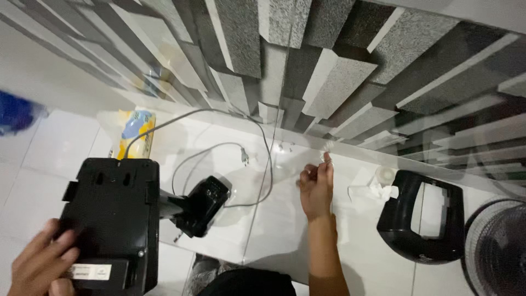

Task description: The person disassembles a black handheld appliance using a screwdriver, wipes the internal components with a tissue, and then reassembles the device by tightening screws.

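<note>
My left hand rests on the lower left corner of a black appliance base that lies on the white tiled floor. A black neck with a head juts from the base's right side. Its grey power cord loops across the tiles and ends in a plug. My right hand hovers over the floor to the right of the cord, fingers loosely curled with the fingertips pinched together; whether something small is held, I cannot tell.
A yellow and blue packet lies beyond the base. A black curved cover sits at right beside crumpled white tissue. A round fan grille is at far right. A grey patterned wall stands ahead. A blurred blue thing shows at left.
</note>
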